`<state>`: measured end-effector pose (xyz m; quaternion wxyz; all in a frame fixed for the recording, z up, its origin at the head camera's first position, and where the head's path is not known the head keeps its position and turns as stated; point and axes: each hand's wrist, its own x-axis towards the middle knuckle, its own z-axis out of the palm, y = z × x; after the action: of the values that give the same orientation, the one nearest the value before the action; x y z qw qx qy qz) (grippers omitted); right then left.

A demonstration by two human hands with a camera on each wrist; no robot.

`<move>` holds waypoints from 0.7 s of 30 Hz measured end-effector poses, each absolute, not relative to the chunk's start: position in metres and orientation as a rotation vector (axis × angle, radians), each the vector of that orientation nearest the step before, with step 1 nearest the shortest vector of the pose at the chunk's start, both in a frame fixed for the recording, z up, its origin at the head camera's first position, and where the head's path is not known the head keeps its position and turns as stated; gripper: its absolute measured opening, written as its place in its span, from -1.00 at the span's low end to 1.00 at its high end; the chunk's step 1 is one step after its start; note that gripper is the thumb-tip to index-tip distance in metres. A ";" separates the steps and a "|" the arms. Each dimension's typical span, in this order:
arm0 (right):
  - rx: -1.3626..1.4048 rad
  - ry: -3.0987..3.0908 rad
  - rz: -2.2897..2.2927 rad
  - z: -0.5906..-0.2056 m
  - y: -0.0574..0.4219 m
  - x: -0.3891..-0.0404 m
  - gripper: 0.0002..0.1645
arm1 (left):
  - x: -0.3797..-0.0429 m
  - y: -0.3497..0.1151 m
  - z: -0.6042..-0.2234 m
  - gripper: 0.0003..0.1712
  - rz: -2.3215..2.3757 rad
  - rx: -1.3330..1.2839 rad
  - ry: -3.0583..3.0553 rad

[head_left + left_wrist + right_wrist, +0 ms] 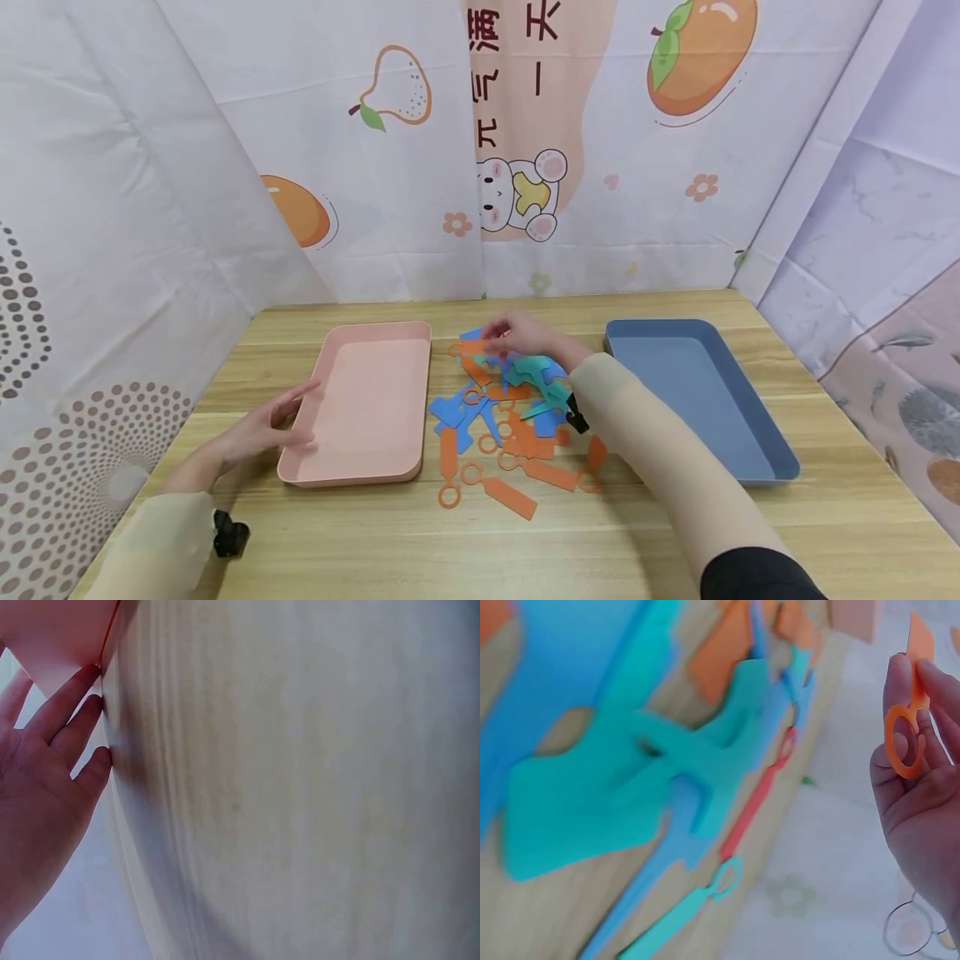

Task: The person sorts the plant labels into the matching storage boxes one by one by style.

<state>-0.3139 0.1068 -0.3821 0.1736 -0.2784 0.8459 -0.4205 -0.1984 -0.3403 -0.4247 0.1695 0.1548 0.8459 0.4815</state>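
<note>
In the right wrist view my right hand (pixel 930 772) pinches a flat orange ring-ended tag (pixel 920 675) between thumb and fingers, with its ring hanging toward the palm. The head view shows this right hand (pixel 517 333) over the far side of a pile of flat pieces. Orange ring-ended tags (pixel 510 497), blue cutouts (pixel 448 410) and teal cutouts (pixel 531 369) overlap there. My left hand (pixel 255 429) rests at the left rim of a pink tray (pixel 375 392), thumb and index finger at the rim. Its other fingers extend straight against the tray's outer side in the left wrist view.
To the right of the pile stands a blue-grey tray (pixel 686 392), partly behind my right forearm. A red ring-ended tag (pixel 750 810) lies beyond the teal pieces. The wooden table (pixel 360 533) ends at a printed curtain (pixel 405 183) behind.
</note>
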 end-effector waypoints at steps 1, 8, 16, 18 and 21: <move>-0.783 2.390 -1.200 -0.378 0.103 -0.314 -0.82 | -0.199 -0.340 -0.425 0.01 1.375 0.443 2.401; -0.846 2.327 -1.234 -0.366 0.072 -0.314 -0.77 | -0.200 -0.342 -0.429 -0.01 1.383 0.483 2.405; -0.932 2.248 -1.311 -0.372 0.026 -0.300 -0.75 | -0.200 -0.340 -0.427 0.01 1.384 0.467 2.404; -0.943 2.216 -1.341 -0.377 0.014 -0.296 -0.78 | -0.200 -0.340 -0.426 0.01 1.373 0.450 2.409; -0.988 2.213 -1.333 -0.385 -0.002 -0.291 -0.81 | -0.200 -0.340 -0.426 0.02 1.360 0.431 2.415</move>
<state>-0.2913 -0.0019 -0.3849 0.1867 -0.3510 0.7860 -0.4735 -0.1999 -0.3400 -0.4259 0.1674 0.1514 0.8489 0.4780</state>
